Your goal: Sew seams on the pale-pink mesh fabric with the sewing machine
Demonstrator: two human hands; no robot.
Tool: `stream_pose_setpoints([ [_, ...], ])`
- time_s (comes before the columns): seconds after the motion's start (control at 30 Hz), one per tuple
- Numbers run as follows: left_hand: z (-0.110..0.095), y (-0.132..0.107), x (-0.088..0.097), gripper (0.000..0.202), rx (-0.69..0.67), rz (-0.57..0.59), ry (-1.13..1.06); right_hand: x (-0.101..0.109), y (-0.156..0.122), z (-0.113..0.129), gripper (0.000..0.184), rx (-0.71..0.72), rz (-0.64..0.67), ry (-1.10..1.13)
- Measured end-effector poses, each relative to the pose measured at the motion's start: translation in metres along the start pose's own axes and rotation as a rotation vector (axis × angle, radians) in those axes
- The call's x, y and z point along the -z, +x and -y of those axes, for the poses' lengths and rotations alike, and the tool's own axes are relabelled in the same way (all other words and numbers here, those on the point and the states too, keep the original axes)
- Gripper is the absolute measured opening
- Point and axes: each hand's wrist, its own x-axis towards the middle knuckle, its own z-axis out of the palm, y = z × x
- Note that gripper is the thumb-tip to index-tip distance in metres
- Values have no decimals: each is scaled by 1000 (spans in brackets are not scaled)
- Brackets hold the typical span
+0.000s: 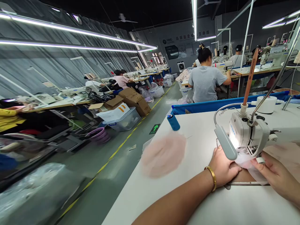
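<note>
A white sewing machine (248, 128) stands on the right of the table, its lamp (225, 142) lit beside the needle area. Sheer pale pink fabric (245, 157) lies under the presser foot, which is partly hidden. My left hand (222, 167), with a gold bracelet at the wrist, rests flat by the fabric left of the needle; the lamp hides some of its fingers. To the right of the needle, my right hand (273, 173) pinches the fabric's edge between thumb and fingers.
A blue thread spool (173, 122) stands near the table's far left edge. In front of it lies a blurred pile of pale pink fabric (164, 154). A blue cloth trough (211, 106) borders the far side. Beyond the aisle are cartons (134, 98), a plastic bin (124, 120) and people sewing.
</note>
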Motion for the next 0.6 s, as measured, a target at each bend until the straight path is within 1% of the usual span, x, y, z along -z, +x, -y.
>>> stream_pose_setpoints([
  [0.07,1,-1,-1,5,-44,-6,1,0,1,2,51,-8,26,20],
  [0.17,4,-1,-1,6,-82,-9,5,-2,2,8,51,-10,28,23],
  [0.23,6,-1,0,7,-110,-8,-3,-2,1,12,47,-16,29,3],
  [0.3,6,-3,1,7,-154,4,-2,-2,-3,14,40,-20,75,-85],
  [0.33,6,-5,2,7,-176,15,10,-2,-6,14,38,-2,121,-170],
  [0.37,6,-8,4,7,-199,34,25,-1,-9,15,36,36,173,-271],
  [0.47,6,-20,7,8,-258,93,44,1,-20,15,24,234,306,-550],
  [0.53,6,-28,10,9,-291,114,40,2,-24,17,21,337,344,-642],
  [0.6,4,-32,14,12,-315,127,59,2,-26,20,17,382,366,-703],
])
